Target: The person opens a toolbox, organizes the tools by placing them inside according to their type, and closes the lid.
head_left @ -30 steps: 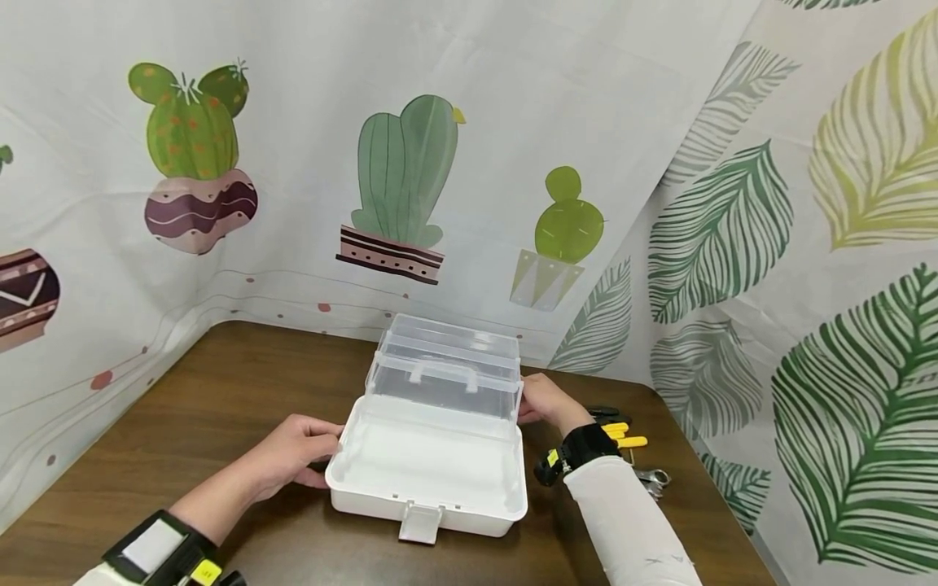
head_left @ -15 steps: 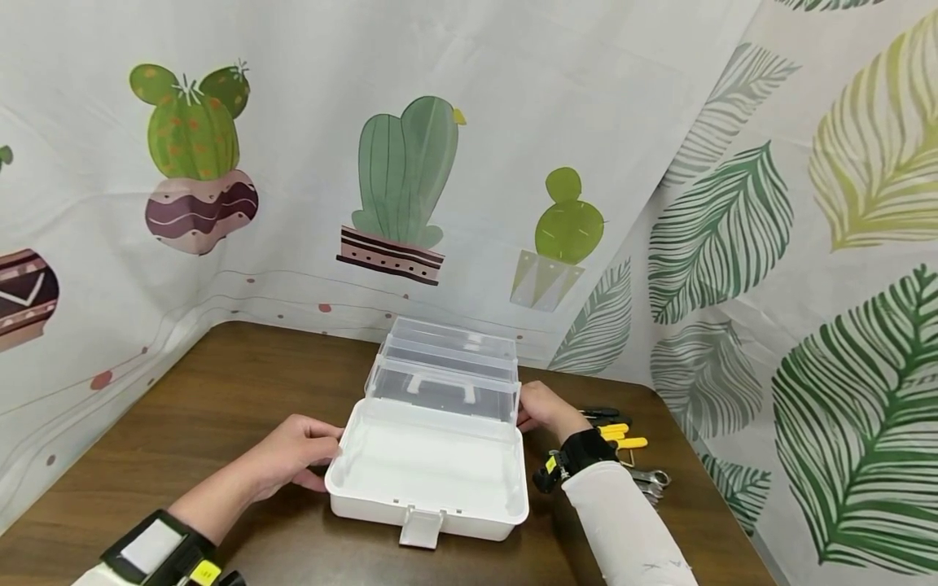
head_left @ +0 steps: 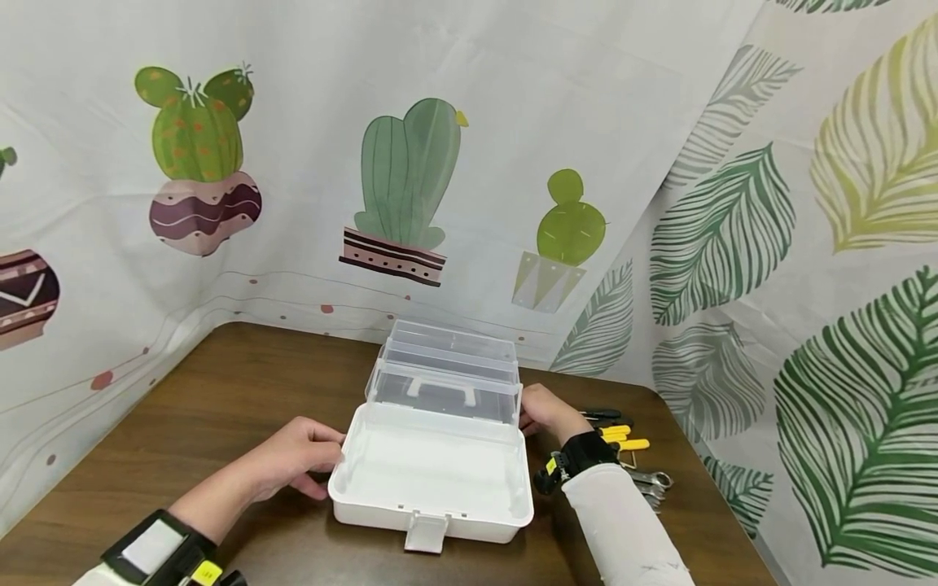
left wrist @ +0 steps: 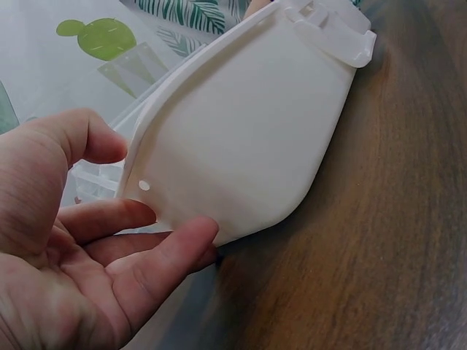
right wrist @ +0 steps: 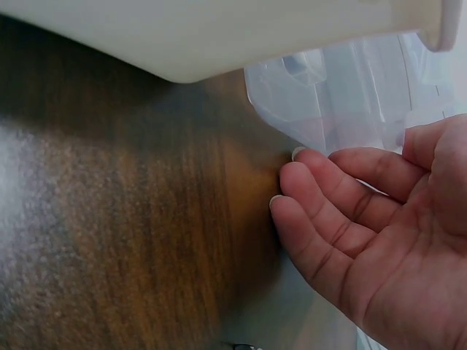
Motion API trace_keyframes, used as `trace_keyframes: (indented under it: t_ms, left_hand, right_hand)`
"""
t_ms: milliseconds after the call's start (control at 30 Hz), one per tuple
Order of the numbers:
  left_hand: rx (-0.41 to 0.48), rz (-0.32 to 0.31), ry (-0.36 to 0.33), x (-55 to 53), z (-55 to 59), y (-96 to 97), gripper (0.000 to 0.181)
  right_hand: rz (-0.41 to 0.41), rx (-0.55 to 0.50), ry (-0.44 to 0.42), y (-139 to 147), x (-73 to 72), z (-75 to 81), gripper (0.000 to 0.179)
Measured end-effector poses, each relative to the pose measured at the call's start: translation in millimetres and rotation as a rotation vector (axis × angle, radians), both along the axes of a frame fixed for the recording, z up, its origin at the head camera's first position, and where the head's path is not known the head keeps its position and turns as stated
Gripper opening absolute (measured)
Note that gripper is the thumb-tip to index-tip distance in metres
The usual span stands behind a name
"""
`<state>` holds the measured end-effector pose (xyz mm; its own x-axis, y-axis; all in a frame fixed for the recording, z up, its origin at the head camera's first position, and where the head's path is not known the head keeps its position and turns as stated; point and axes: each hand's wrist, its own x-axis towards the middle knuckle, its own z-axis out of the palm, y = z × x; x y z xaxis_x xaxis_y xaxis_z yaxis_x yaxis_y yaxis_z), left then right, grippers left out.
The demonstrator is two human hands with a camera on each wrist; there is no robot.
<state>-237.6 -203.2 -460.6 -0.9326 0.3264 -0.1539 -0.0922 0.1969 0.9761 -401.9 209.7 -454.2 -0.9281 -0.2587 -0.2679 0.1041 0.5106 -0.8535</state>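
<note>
Item: one white plastic box (head_left: 432,468), shallow, rounded at the corners, lay open on the brown wood-grain worktop (head_left: 286,374), lower centre of the frame, its plain interior uppermost. Fitted at the front edge: one pale latch (head_left: 427,534), which hung down at the bottom centre. Fitted at the rear: one clear lid (head_left: 447,354), stepped in section, laid back toward the cloth; a white handle (head_left: 470,396) showed at its middle.

Left hand (head_left: 299,457), left of centre: the fingertips touched the side wall of the box, the digits slightly bent and not closed round it. Right hand (head_left: 550,409), right of centre: the fingers were loosely bent just beside the lid; how firmly they bore on it could not be told. The two hands stood apart, the box between them.

Worn: one black wrist device (head_left: 132,561) with a pale rectangular panel, lower left; one black wristband (head_left: 589,451), right of centre; one white sleeve (head_left: 626,525), lower right.

Hand tools, on the worktop right of the right hand: one black-handled tool (head_left: 601,414); yellow handles (head_left: 633,444); metal spanners (head_left: 658,479), partly hidden by the forearm.

Backdrop: white cloth (head_left: 293,163), printed with potted cacti at left and middle, large leaves at right.
</note>
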Motion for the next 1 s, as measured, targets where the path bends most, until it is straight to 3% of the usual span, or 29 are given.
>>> trace_keyframes:
  t_ms: [733, 1000]
  left_hand:
    - [-0.043, -0.034, -0.008, 0.2, 6.0, 0.5, 0.049]
    - [-0.071, -0.04, 0.003, 0.6, 8.9, 1.0, 0.053]
  right_hand:
    - [-0.012, -0.048, 0.008, 2.2, 1.4, -7.6, 0.046]
    - [-0.052, -0.034, 0.016, 1.5, 1.8, -11.4, 0.052]
